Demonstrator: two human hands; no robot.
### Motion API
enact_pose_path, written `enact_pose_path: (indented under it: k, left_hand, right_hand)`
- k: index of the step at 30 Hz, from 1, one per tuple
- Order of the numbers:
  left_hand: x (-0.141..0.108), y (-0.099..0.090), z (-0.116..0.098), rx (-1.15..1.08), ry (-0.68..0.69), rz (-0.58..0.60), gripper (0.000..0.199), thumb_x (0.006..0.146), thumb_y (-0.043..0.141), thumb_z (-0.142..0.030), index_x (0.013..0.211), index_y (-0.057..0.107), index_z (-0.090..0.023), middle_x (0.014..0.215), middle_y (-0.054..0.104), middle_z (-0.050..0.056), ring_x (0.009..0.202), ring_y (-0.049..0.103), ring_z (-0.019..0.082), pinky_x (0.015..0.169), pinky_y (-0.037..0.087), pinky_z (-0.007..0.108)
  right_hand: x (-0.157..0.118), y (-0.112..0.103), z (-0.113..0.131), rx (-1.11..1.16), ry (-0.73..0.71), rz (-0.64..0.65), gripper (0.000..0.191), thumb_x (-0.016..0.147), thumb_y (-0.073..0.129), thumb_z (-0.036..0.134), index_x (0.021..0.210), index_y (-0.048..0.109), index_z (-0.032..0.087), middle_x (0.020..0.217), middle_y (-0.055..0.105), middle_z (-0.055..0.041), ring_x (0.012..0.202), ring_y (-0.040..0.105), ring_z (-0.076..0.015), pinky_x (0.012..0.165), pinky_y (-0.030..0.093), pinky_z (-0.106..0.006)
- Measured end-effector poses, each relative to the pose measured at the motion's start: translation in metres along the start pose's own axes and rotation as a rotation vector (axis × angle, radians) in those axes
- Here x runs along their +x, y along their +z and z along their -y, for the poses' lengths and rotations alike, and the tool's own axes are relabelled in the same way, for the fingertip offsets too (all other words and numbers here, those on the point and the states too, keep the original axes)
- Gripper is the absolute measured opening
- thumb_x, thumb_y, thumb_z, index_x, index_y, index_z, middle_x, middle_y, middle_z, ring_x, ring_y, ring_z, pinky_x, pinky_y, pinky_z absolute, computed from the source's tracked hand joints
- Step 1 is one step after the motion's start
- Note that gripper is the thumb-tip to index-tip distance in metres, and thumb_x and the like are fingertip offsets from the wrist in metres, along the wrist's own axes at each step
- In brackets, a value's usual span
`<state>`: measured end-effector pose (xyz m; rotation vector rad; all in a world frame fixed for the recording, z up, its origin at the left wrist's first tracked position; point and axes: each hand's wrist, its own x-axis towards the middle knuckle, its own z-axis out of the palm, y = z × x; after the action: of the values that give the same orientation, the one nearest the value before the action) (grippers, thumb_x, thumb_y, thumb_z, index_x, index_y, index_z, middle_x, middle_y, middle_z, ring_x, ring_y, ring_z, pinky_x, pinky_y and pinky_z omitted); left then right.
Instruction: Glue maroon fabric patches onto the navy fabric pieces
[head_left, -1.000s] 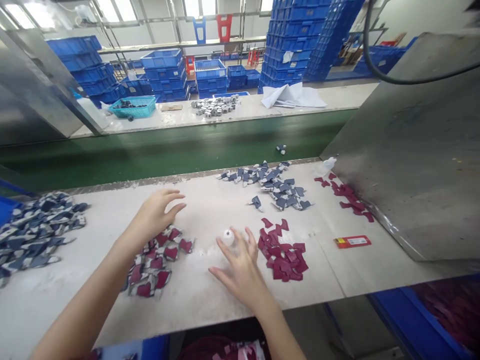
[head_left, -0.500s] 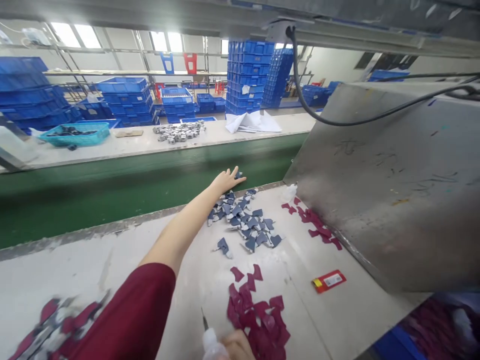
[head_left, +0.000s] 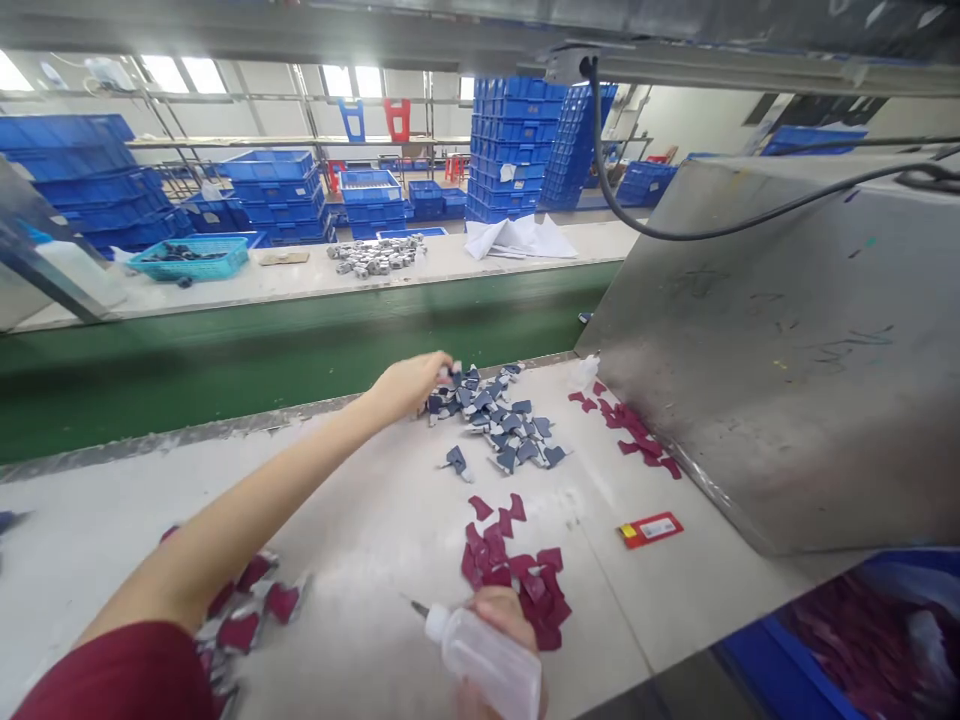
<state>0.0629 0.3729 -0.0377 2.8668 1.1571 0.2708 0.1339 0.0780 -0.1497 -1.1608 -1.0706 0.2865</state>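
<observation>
Clutching a translucent needle-tipped bottle [head_left: 487, 665] in right fingers [head_left: 499, 608]; left hand's [head_left: 409, 388] grip on blue pieces [head_left: 487, 420] unclear.

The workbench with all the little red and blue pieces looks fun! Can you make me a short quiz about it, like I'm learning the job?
1. True or false: the right hand is holding a clear plastic squeeze bottle.

2. Which pile is the left hand at?
A. dark red pieces
B. blue pieces
C. grey metal parts

3. Fill in the missing word: the stacked plastic crates far behind the bench are ____.

Key: 1 true; 2 B; 3 blue.
</observation>
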Motion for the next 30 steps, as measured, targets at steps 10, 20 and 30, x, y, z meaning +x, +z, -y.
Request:
enact_pose_path:
  k: [10, 20, 30]
  left_hand:
    - [-0.262, 0.047, -0.099, -0.564, -0.481, -0.081, 0.018, 0.092, 0.049, -0.018, 0.105, 0.061, -0.019, 0.101, 0.075, 0.011, 0.098, 0.071, 0.027, 0.087, 0.057, 0.04]
    - [-0.279, 0.075, -0.127, -0.766, -0.684, -0.306, 0.016, 0.091, 0.053, -0.015, 0.104, 0.061, -0.021, 0.1, 0.067, 0.008, 0.101, 0.065, 0.026, 0.091, 0.054, 0.044]
    - [-0.278, 0.077, -0.129, -0.792, -0.675, -0.31, 0.016, 0.092, 0.054, -0.014, 0.104, 0.061, -0.021, 0.1, 0.067, 0.008, 0.101, 0.063, 0.026, 0.091, 0.052, 0.043]
  right_hand:
    - [-0.006, -0.022, 0.008, -0.185, 0.281, -0.054, 0.031, 0.083, 0.072, 0.046, 0.095, 0.069, 0.018, 0.088, 0.073, -0.0099, 0.08, 0.07, -0.0239, 0.072, 0.058, -0.035]
    - [0.016, -0.008, 0.016, -0.293, -0.05, 0.189, 0.02, 0.086, 0.069, 0.036, 0.083, 0.072, 0.016, 0.07, 0.074, -0.0052, 0.055, 0.07, -0.0175, 0.053, 0.057, -0.025]
    - [0.018, -0.006, 0.016, -0.364, -0.087, 0.209, 0.025, 0.089, 0.066, 0.041, 0.083, 0.072, 0.016, 0.071, 0.075, -0.0054, 0.055, 0.07, -0.0176, 0.054, 0.057, -0.026]
